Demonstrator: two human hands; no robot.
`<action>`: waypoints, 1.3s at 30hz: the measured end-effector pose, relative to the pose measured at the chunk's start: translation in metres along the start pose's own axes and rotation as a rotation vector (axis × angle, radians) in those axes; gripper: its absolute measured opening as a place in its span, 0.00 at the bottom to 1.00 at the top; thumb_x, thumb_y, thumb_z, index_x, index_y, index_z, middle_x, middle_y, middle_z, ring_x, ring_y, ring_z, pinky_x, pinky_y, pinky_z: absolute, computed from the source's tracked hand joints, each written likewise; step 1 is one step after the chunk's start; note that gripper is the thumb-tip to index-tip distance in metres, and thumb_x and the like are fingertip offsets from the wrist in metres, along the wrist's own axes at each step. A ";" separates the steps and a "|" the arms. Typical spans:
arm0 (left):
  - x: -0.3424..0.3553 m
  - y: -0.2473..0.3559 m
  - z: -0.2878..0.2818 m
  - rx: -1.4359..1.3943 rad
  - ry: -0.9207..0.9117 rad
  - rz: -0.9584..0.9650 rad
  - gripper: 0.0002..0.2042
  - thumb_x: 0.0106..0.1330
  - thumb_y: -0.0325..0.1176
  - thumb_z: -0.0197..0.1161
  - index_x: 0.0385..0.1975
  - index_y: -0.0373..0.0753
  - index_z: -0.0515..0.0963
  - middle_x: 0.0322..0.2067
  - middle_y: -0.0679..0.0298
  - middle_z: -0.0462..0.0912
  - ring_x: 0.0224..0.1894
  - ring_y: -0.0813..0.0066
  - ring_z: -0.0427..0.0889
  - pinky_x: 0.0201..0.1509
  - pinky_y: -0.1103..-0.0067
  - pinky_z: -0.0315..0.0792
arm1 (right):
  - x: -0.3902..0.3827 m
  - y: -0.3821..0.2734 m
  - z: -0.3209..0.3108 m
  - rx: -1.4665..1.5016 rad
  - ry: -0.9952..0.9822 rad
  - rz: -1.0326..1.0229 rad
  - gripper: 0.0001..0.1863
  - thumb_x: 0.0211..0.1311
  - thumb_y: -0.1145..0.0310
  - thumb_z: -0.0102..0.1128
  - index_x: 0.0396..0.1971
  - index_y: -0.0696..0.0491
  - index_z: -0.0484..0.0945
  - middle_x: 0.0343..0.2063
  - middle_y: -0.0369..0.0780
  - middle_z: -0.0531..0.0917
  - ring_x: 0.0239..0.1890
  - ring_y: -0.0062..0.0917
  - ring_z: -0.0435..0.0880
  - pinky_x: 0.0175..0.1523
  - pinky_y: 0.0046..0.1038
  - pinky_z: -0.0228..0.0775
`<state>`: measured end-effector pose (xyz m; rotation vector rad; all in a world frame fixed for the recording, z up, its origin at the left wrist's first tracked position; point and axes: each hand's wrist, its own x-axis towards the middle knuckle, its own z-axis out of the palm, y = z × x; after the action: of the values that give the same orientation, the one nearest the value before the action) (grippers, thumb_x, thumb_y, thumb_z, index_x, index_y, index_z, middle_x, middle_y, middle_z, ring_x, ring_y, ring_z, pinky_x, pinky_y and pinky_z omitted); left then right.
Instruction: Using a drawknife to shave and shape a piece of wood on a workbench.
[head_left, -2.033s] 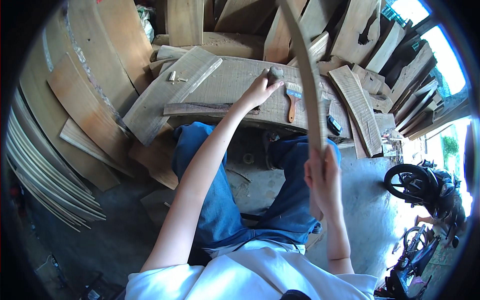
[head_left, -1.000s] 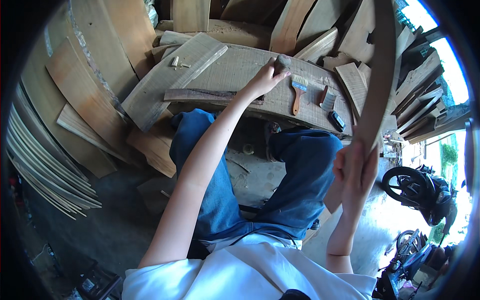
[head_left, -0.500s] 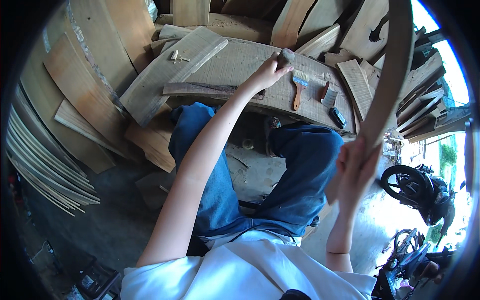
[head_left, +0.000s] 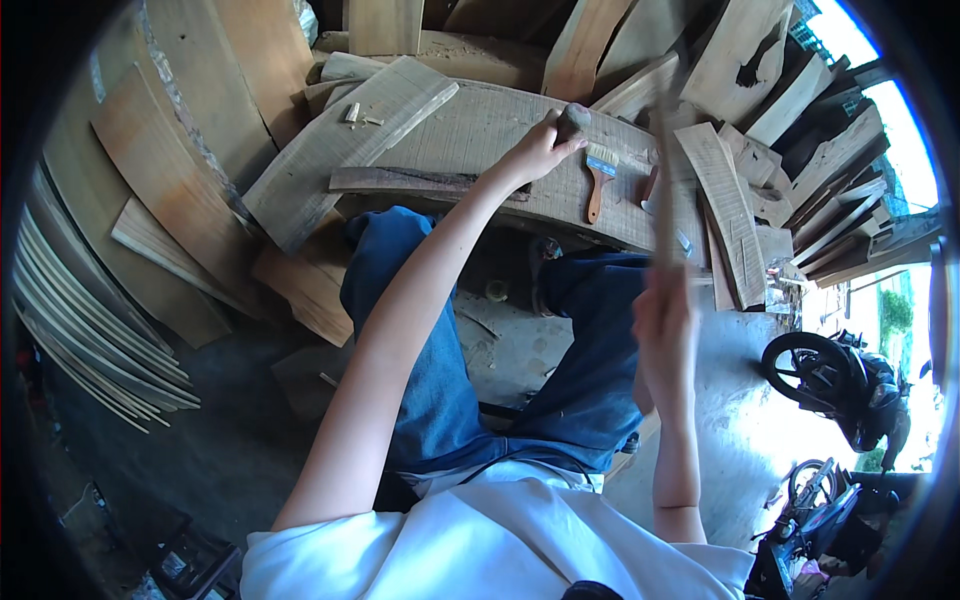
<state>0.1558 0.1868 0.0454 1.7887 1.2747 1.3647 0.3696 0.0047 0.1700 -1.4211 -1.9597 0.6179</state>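
My left hand [head_left: 540, 152] is closed around an upright thing with a rounded, brownish-grey top [head_left: 573, 121], like the end of a tool handle. Its lower part is hidden behind my fingers. The hand rests over the thick plank [head_left: 455, 130] in front of my knees. My right hand [head_left: 667, 325] grips one end of a long wooden stick [head_left: 666, 190], which is blurred by motion and rises toward the far side. Close to my left hand lies a paintbrush [head_left: 597, 185] with pale bristles and a brown handle.
A loose board [head_left: 350, 150] with wood chips [head_left: 354, 113] lies across the plank's left end. A dark strip of wood [head_left: 400, 181] runs along the near edge. Boards [head_left: 180, 210] lean at the left, more wood [head_left: 725, 200] at the right. A motorbike [head_left: 850, 380] stands far right.
My right hand has moved left with the wooden stick, which has swung from the right toward the plank and now appears narrower. My left hand has stayed in place.
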 end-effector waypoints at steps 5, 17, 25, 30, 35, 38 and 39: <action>-0.003 0.000 -0.001 -0.067 0.005 -0.037 0.25 0.62 0.46 0.58 0.49 0.31 0.66 0.45 0.48 0.76 0.49 0.56 0.75 0.54 0.71 0.67 | 0.000 -0.032 -0.021 0.124 -0.106 0.264 0.07 0.68 0.67 0.45 0.34 0.55 0.64 0.13 0.37 0.70 0.15 0.18 0.70 0.18 0.22 0.60; -0.003 -0.007 0.000 -0.103 -0.028 -0.022 0.26 0.62 0.45 0.59 0.52 0.32 0.64 0.48 0.49 0.74 0.52 0.60 0.72 0.57 0.73 0.63 | -0.001 -0.021 -0.008 0.195 -0.135 0.266 0.08 0.67 0.67 0.46 0.32 0.56 0.65 0.12 0.36 0.69 0.14 0.18 0.68 0.18 0.22 0.59; 0.002 0.003 -0.001 -0.033 -0.056 -0.076 0.25 0.62 0.46 0.59 0.50 0.31 0.64 0.46 0.50 0.75 0.50 0.61 0.73 0.56 0.73 0.64 | -0.001 -0.002 0.008 0.037 0.004 0.042 0.07 0.66 0.70 0.48 0.35 0.57 0.62 0.14 0.46 0.71 0.14 0.28 0.71 0.20 0.27 0.61; -0.001 0.002 -0.001 -0.069 -0.047 -0.061 0.25 0.62 0.45 0.59 0.50 0.31 0.64 0.45 0.50 0.75 0.49 0.61 0.74 0.55 0.73 0.65 | -0.007 -0.026 -0.008 0.282 -0.098 0.243 0.06 0.67 0.68 0.46 0.34 0.55 0.66 0.14 0.32 0.69 0.15 0.12 0.65 0.18 0.17 0.56; -0.004 -0.004 -0.006 -0.015 0.003 -0.026 0.22 0.63 0.46 0.57 0.42 0.32 0.65 0.42 0.45 0.75 0.49 0.54 0.75 0.53 0.70 0.67 | -0.001 -0.041 -0.015 0.393 0.173 0.063 0.07 0.69 0.68 0.44 0.39 0.55 0.64 0.16 0.33 0.69 0.16 0.10 0.64 0.18 0.14 0.54; -0.003 0.000 -0.005 -0.004 0.004 -0.020 0.22 0.62 0.47 0.58 0.43 0.32 0.65 0.42 0.45 0.76 0.48 0.53 0.76 0.52 0.69 0.68 | 0.015 -0.011 0.016 0.463 0.295 0.120 0.06 0.69 0.65 0.44 0.38 0.51 0.64 0.21 0.32 0.68 0.20 0.10 0.65 0.21 0.12 0.56; -0.004 -0.003 -0.010 -0.030 -0.018 -0.046 0.25 0.62 0.47 0.59 0.48 0.32 0.64 0.46 0.48 0.74 0.51 0.57 0.73 0.55 0.71 0.65 | 0.023 0.004 0.029 0.372 0.228 0.173 0.05 0.68 0.67 0.44 0.38 0.51 0.64 0.21 0.32 0.68 0.20 0.10 0.65 0.21 0.13 0.57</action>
<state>0.1455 0.1837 0.0442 1.7370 1.2713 1.3328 0.3468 0.0273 0.1522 -1.3643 -1.4667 0.8121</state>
